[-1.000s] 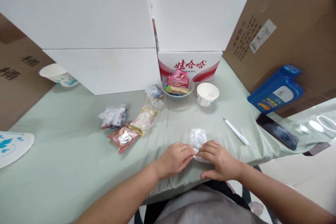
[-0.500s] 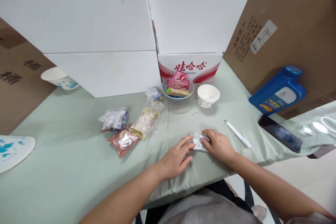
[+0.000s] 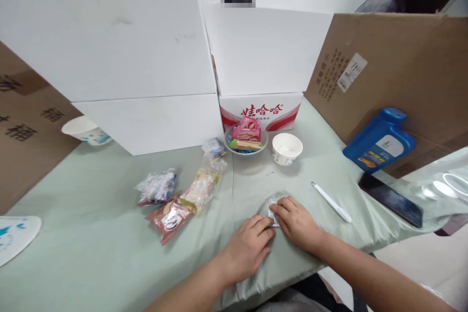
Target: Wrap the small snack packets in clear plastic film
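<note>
A small crinkled clear plastic packet (image 3: 272,211) lies on the cloth near the table's front edge, its contents too unclear to make out. My right hand (image 3: 295,220) covers its right part, fingers closed down on it. From the other side, my left hand (image 3: 248,243) has its curled fingertips gripping the packet's lower left edge. To the right of my hands rests a white pen-shaped tool (image 3: 331,202). Beyond them stand a white paper cup (image 3: 287,149) and a bowl (image 3: 246,152) holding pink and green wrapped snacks (image 3: 248,134).
Left of my hands lie a brown snack packet (image 3: 170,219), a yellowish one (image 3: 200,189) and a crumpled wrapper (image 3: 157,186). White boxes (image 3: 146,124) wall the back. At right are a blue bottle (image 3: 380,141), a phone (image 3: 391,200) and a cardboard box (image 3: 387,73).
My view has tilted up, bringing a blurred person's head in behind the boxes. My left fingers have curled in against the packet, and my right hand has spread further over it.
</note>
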`<state>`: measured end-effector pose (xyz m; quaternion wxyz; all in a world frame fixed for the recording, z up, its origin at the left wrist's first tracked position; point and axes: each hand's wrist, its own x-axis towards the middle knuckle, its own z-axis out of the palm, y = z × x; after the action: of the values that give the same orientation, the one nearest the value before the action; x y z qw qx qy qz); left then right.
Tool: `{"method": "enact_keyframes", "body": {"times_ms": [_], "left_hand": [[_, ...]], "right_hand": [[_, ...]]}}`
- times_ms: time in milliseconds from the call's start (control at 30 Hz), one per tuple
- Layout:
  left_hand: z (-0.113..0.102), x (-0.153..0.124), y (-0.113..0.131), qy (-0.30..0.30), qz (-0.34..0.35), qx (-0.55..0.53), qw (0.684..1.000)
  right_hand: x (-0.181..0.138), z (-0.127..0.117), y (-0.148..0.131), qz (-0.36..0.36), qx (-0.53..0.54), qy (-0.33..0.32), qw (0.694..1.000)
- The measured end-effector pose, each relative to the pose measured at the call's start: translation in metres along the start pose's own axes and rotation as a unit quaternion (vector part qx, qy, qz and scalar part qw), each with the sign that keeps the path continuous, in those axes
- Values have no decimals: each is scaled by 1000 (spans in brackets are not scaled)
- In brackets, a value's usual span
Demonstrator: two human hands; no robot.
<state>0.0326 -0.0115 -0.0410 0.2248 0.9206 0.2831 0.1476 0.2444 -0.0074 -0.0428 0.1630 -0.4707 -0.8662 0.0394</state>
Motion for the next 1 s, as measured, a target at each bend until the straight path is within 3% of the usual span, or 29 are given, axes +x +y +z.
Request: {"method": "enact_keyframes", "body": {"times_ms": [200, 333, 467, 533, 567, 633, 700, 800, 900, 1000], "left_hand": [[-4, -2, -1, 6, -8, -13, 1000], [-3, -2, -3, 10, -8, -24, 1000], [-2, -2, -6, 9, -5, -36, 999], [-2, -2, -9, 11, -2, -42, 999], [-2, -2, -11, 16, 2, -45, 999], [-1, -1, -14, 31, 13, -51, 998], [-1, -1, -17, 48, 26, -57, 997], [-2, 0, -22, 85, 47, -54, 994], [-8, 0, -27, 148, 41, -20, 988], [-20, -1, -31, 235, -31, 53, 970]], "right_hand": [[-5, 1, -2, 23, -11, 23, 999], [4, 2, 7, -19, 41, 4, 999], [45, -32, 39, -20, 81, 75, 994], [77, -59, 60, 56, 17, 125, 990], [95, -72, 69, 115, -29, 117, 986], [129, -88, 85, 237, -100, -26, 966], [159, -89, 97, 265, -97, -118, 952], [188, -69, 109, 269, -68, -247, 929], [199, -47, 120, 257, -48, -328, 908], [199, -39, 129, 242, -42, -342, 907]]}}
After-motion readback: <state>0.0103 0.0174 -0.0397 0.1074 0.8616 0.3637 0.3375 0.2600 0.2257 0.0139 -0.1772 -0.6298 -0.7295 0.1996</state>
